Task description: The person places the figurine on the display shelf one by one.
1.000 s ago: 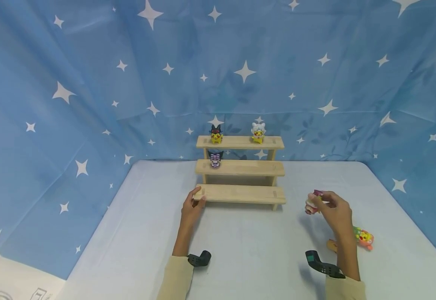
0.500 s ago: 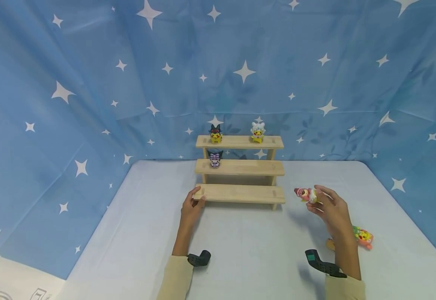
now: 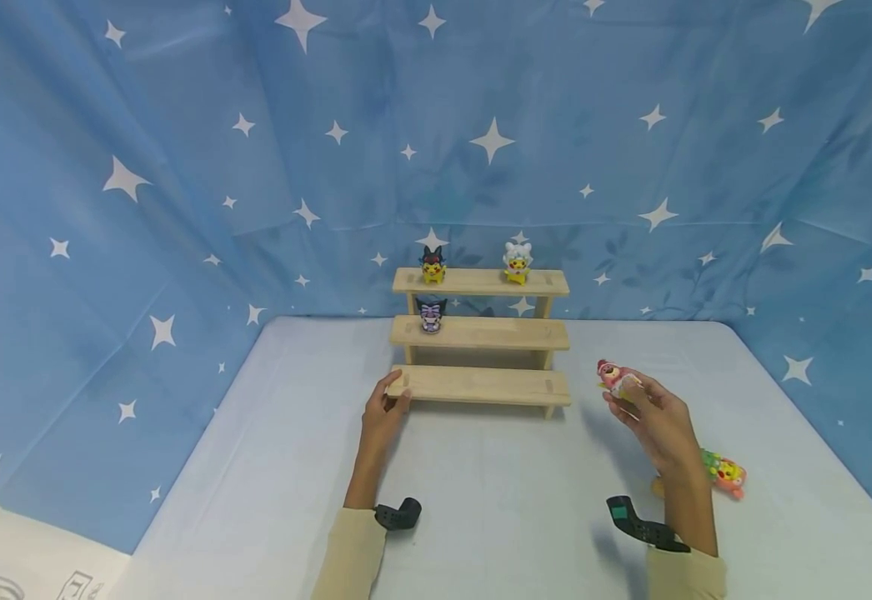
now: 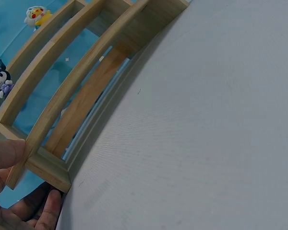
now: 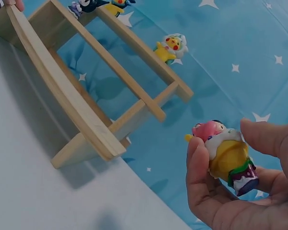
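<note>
A three-step wooden shelf (image 3: pixel 481 333) stands at the back of the table. My left hand (image 3: pixel 385 408) (image 4: pixel 9 191) grips the left end of its lowest step, thumb on top. My right hand (image 3: pixel 649 412) (image 5: pixel 240 182) holds a small pink, yellow and white figure (image 3: pixel 616 379) (image 5: pixel 225 155) in the air, right of the shelf. Two yellow figures stand on the top step, one with a black hood (image 3: pixel 432 265) and one with a white hood (image 3: pixel 517 262) (image 5: pixel 172 47). A purple and black figure (image 3: pixel 432 317) (image 4: pixel 0 82) stands on the middle step.
An orange and green figure (image 3: pixel 724 475) lies on the pale table (image 3: pixel 496 500) behind my right wrist. A blue star-printed cloth (image 3: pixel 436 125) hangs behind and at both sides. Bare tabletop lies in front of the shelf.
My right hand has lifted the pink and yellow figure slightly up and toward the shelf, turning it in its fingers. The left hand stays on the lowest step.
</note>
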A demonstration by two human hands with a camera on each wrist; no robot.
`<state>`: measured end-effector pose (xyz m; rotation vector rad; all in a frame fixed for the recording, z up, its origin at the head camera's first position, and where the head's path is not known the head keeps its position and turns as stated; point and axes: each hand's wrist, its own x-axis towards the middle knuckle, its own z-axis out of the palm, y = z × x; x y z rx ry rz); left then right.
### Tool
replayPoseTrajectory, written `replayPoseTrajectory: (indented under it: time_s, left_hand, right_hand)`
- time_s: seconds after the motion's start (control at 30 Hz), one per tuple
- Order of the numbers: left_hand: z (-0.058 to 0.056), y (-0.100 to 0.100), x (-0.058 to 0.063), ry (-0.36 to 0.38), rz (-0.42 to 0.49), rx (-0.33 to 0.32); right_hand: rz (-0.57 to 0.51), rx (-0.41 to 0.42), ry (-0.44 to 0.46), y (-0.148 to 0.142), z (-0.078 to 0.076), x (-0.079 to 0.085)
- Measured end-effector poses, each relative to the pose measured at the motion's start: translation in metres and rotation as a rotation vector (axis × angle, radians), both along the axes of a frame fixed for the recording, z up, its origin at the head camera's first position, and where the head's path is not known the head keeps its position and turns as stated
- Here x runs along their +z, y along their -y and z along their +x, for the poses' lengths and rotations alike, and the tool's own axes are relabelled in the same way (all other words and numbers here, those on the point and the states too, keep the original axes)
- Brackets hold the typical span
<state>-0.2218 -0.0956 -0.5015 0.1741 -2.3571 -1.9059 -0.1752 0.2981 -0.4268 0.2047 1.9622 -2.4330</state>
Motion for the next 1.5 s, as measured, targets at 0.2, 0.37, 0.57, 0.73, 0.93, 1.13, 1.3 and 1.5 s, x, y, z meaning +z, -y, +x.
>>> replayPoseTrajectory:
  time_s: [0.2, 0.37, 0.57, 0.73, 0.93, 1.13, 1.3, 1.5]
  left_hand:
    - [-0.001, 0.001, -0.001, -0.003, 0.018, -0.01]
    - [-0.002, 0.0, -0.001, 0.002, 0.024, -0.004]
    - [-0.001, -0.001, 0.0, 0.025, 0.045, -0.006]
    - [-0.002, -0.001, -0.001, 0.037, 0.059, -0.002]
    - [-0.001, -0.001, -0.001, 0.039, 0.038, 0.005]
    - [-0.001, -0.001, -0.001, 0.022, 0.023, 0.007]
    - [-0.001, -0.001, -0.002, 0.022, 0.03, 0.006]
    - [-0.003, -0.001, -0.004, 0.028, 0.02, 0.016]
  right_hand:
    - [-0.031, -0.011, -0.039, 0.003, -0.001, -0.001]
    - [-0.022, -0.021, -0.025, 0.007, -0.004, -0.001]
    - [0.065, -0.064, 0.0, 0.014, -0.008, 0.002]
    - [0.184, -0.169, 0.091, 0.023, -0.014, 0.004]
    - [0.177, -0.263, 0.207, 0.034, -0.019, 0.005]
    - [0.05, -0.254, 0.158, 0.038, -0.021, 0.006]
    - [-0.043, -0.193, 0.083, 0.04, -0.021, 0.006]
    - [-0.048, -0.174, 0.039, 0.047, -0.026, 0.005]
